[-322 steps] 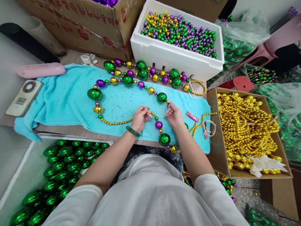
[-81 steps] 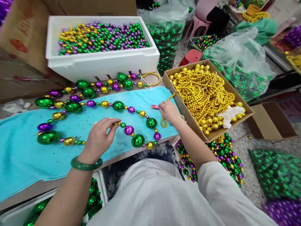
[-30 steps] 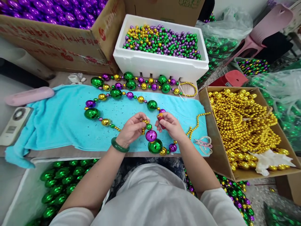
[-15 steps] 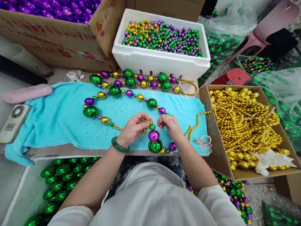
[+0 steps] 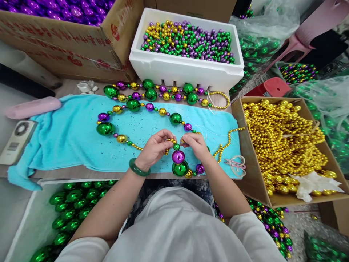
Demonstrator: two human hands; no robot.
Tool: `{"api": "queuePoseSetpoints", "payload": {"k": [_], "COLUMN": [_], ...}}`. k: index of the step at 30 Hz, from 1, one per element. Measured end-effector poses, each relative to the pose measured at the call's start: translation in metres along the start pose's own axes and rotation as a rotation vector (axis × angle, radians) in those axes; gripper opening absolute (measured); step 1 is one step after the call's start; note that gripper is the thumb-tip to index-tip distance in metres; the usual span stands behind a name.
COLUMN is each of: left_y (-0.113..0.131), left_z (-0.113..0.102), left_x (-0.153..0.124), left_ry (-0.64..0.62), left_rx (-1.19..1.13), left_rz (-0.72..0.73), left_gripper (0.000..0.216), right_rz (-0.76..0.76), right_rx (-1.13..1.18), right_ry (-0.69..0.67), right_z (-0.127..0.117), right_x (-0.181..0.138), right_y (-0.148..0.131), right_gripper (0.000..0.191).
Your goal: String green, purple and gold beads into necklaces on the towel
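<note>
On the blue towel (image 5: pixel 73 138) a bead necklace (image 5: pixel 105 128) of green, purple and gold balls lies in a loop. My left hand (image 5: pixel 156 145), with a green bangle at the wrist, pinches the necklace's short string of small gold beads (image 5: pixel 171 141). Just below its fingertips hang a small green bead (image 5: pixel 176 147), a purple ball (image 5: pixel 178 157) and a large green ball (image 5: pixel 180 169). My right hand (image 5: pixel 195 142) is closed in a pinch close to the left fingertips; whatever it holds is too small to make out. Thin white thread (image 5: pixel 200 128) lies beyond it.
A finished-looking bead strand (image 5: pixel 151 95) lies behind the towel. Small scissors (image 5: pixel 235 164) and a gold bead chain (image 5: pixel 229 140) lie at right. Around stand a carton of gold beads (image 5: pixel 251 160), a white foam box (image 5: pixel 185 67) and a carton of purple balls (image 5: pixel 120 40).
My right hand has moved slightly left and turned, its fingertips now nearer the left hand's gold beads. My left hand keeps its pinch in nearly the same place.
</note>
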State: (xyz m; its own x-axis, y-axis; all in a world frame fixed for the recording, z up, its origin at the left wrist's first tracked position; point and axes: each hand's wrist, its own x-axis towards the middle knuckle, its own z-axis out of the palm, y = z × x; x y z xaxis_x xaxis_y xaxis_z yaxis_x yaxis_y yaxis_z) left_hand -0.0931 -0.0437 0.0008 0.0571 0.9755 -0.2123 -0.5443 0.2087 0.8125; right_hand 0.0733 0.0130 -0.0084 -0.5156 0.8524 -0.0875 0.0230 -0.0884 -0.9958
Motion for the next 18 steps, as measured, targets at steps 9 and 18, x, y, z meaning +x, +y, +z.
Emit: {"api": "queuePoseSetpoints", "payload": {"k": [9,18], "left_y": [-0.0013,-0.0028], "left_z": [-0.0017,-0.0020], "left_x": [-0.0008,-0.0014], "left_ry": [-0.006,-0.007], "left_rx": [0.019,0.022], "left_rz": [0.006,0.007], "left_gripper": [0.026,0.027], "right_rz": [-0.044,-0.084], "right_rx": [-0.050,-0.099], "right_ry": [-0.029,-0.044], "right_z": [-0.0008,-0.0006], "right_x": [-0.0002,0.0007], "right_y": [-0.0013,-0.0006], "right_gripper": [0.053,0.054]}}
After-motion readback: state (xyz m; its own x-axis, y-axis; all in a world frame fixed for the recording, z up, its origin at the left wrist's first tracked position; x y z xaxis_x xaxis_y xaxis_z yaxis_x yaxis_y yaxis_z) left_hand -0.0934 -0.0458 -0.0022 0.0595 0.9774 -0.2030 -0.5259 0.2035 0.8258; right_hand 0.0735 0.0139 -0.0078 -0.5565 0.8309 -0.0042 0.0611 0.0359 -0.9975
